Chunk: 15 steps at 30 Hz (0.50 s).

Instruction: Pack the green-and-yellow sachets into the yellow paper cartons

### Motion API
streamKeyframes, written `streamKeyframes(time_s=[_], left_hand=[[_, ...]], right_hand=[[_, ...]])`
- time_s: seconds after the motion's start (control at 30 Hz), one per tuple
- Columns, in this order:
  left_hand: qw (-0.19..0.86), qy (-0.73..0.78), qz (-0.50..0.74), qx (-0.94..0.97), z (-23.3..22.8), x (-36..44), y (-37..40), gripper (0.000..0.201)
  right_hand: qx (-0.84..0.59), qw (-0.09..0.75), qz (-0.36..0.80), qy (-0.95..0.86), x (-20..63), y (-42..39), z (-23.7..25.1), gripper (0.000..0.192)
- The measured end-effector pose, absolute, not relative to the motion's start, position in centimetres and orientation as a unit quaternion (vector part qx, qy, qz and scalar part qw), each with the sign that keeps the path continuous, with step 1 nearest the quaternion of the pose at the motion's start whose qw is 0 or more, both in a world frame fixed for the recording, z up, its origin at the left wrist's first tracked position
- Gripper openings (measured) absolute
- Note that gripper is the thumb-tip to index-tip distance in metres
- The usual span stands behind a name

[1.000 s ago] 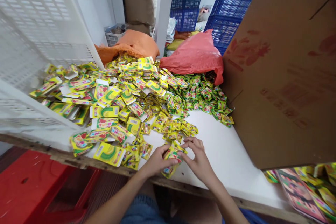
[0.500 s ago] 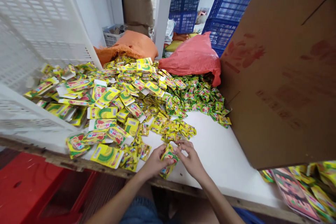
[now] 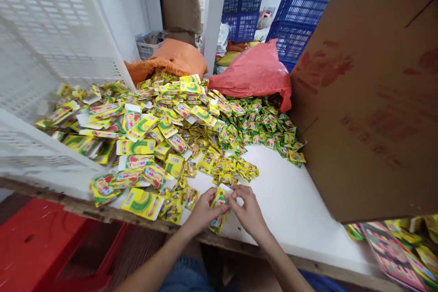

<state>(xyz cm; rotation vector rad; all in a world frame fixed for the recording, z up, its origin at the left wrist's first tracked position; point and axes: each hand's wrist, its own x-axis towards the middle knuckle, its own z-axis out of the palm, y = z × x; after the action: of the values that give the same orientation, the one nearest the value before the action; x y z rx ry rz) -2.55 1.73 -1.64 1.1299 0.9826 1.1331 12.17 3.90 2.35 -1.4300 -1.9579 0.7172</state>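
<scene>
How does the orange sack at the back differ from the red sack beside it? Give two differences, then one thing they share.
The orange sack is duller and lies left; the red sack is glossier and lies right, against the cardboard box. Flat yellow cartons pile before the orange one, small green sachets before the red. Both slump at the table's far edge.

free: bare table [image 3: 290, 200] (right) | blocked: packet heap [image 3: 164, 123], cardboard box [image 3: 369, 100]
</scene>
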Motion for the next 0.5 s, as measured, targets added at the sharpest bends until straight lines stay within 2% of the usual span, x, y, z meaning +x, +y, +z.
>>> streamKeyframes(time_s=[0.13, 0.23, 0.37, 0.43, 0.5], left_hand=[[0.598, 0.433, 0.483, 0.472, -1.9, -2.8, 1.8, 0.030], [0.604, 0.431, 0.481, 0.466, -1.7, -3.0, 1.8, 0.030], [0.616, 0.433, 0.467, 0.465, -1.4, -3.2, 2.1, 0.031], [0.620, 0.434, 0.459, 0.465, -1.4, -3.1, 2.2, 0.033], [0.626, 0.433, 0.453, 0.464, -1.4, -3.0, 2.2, 0.035]], right_hand=[[-0.507, 0.302, 0.302, -0.749, 12.9, 3.1, 2.6, 0.018], [-0.543, 0.394, 0.267, -0.692, 16.1, 2.3, 2.5, 0.023], [-0.690, 0.557, 0.008, -0.463, 25.1, 0.8, 1.8, 0.029], [-0.738, 0.547, -0.118, -0.377, 30.5, -0.2, 1.3, 0.038], [-0.802, 0.456, -0.203, -0.328, 35.3, -1.3, 0.6, 0.058]])
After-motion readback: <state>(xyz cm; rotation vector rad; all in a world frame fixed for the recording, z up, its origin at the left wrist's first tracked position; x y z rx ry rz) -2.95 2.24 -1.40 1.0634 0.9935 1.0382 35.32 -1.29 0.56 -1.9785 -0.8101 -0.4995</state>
